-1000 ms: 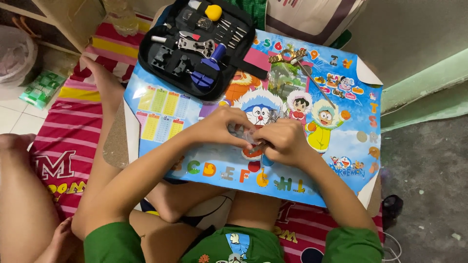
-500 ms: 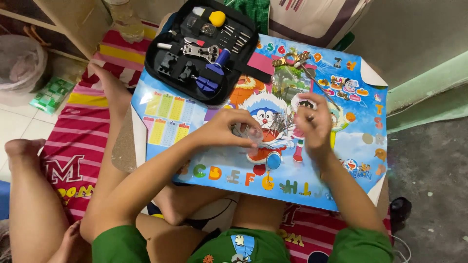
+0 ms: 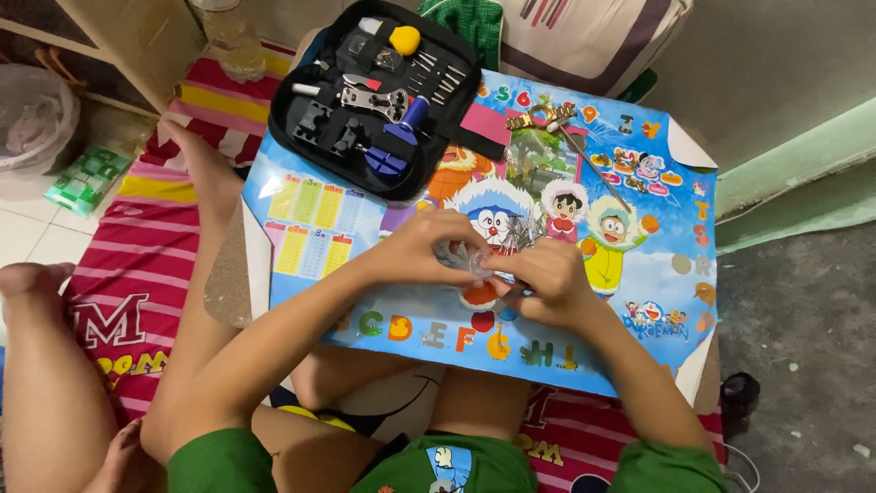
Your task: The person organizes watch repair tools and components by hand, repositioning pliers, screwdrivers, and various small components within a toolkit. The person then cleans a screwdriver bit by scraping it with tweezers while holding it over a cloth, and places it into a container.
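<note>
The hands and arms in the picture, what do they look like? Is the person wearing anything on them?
Both arms are bare from the shoulders down. The left hand and right hand wear no gloves, and no rings, watch or bracelets can be seen. Short green sleeves cover only the shoulders, part of a green shirt.

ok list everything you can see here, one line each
tool case: 1, black, open, far left of table
small tools: many, silver, blue, yellow, inside case
cartoon table: 1, mostly blue
metal tool: 1, gold and silver, far edge
striped mat: 1, pink and yellow, floor
plastic bag: 1, clear, far left
small clear item: 1, between both hands
left hand: 1, holding item
right hand: 1, holding item
</note>
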